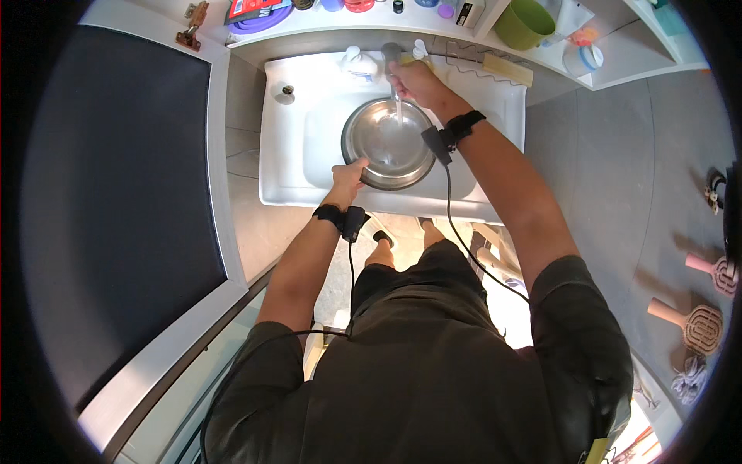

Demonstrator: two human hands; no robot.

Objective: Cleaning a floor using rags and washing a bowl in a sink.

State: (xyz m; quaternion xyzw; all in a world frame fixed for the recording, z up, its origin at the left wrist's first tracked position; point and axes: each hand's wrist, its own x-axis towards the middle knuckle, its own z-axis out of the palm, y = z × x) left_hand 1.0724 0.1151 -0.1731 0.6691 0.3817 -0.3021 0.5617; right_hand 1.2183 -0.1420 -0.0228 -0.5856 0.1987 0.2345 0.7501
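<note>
A round stainless steel basin [385,145] rests in the white sink [319,139], and water falls into it from the faucet [392,53]. My left hand [348,177] grips the basin's near left rim, thumb on top. My right hand [413,82] is at the faucet beyond the basin's far edge, its fingers curled at the spout; whether they close fully around it is hard to see. Black straps with small cabled devices sit on both wrists. Behind the faucet are a white bottle [359,65] and a pump bottle [419,51], the latter partly hidden by my right hand.
A white shelf [371,22] with a green cup [524,24] and a white jar [582,60] runs above the sink's back. A wire rack [464,61] holds a pale block [507,70]. A framed dark panel [133,174] stands left; brushes [701,329] hang on the right wall.
</note>
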